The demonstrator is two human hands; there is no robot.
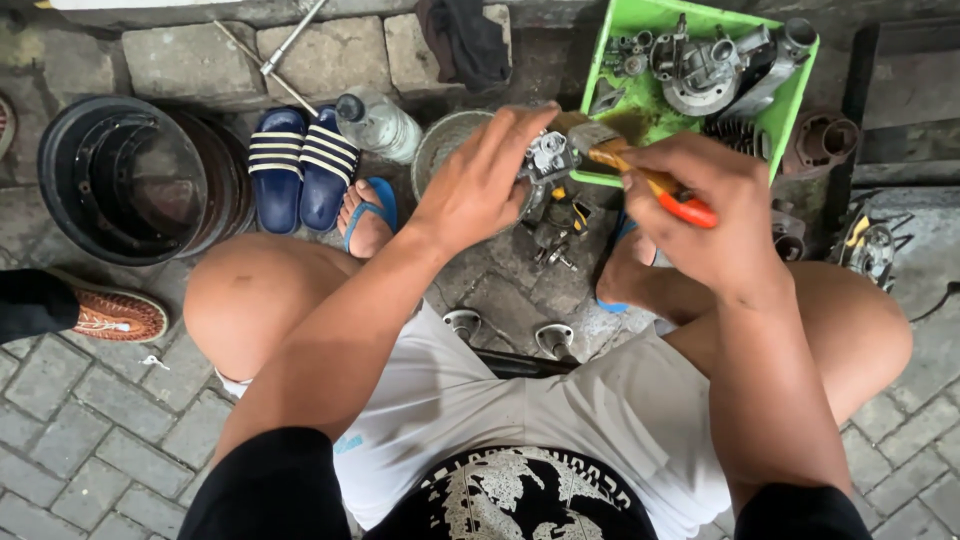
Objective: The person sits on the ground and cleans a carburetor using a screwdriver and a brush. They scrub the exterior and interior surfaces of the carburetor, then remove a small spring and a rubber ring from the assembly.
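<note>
— Metal part (548, 157), small and grey, held up over the paving in front of a green tray (640, 120): which hand?
— Left hand (480, 185), its grip closed around it. Right hand (715, 215) is clamped on a brush (625, 155), bristles at the part. Cleaning looks underway; turning the part seems called for

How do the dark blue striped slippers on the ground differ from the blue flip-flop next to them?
The striped slippers lie unworn, side by side; the flip-flop is on a bare foot. The slippers are dark navy with pale stripes across a broad strap; the flip-flop is a brighter blue with thin straps. The slippers lie nearer the black tub, the flip-flop nearer the left hand. Both are blue open footwear on the paving.
</note>
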